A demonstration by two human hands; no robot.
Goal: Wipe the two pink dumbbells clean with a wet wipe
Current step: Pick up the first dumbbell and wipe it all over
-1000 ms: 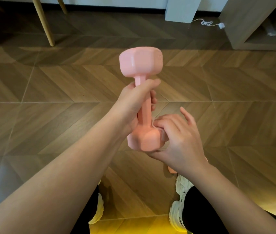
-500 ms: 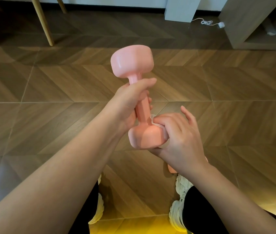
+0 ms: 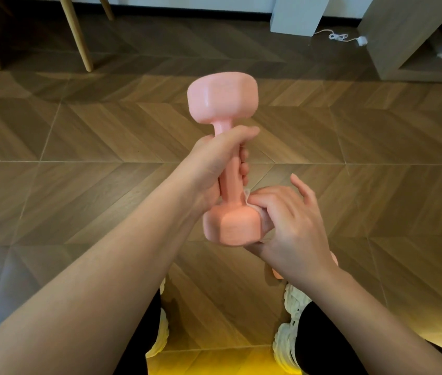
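Gripping one pink dumbbell point(image 3: 222, 98), left hand point(image 3: 211, 163); one wipe point(image 3: 247, 197) in right hand point(image 3: 292, 226)

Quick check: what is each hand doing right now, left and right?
Left hand: closed round the pink dumbbell at its handle.
Right hand: closed on the wet wipe, pressing it to the dumbbell's lower head.

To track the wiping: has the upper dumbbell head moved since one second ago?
Yes. The upper dumbbell head now lies slightly further left of the white box.
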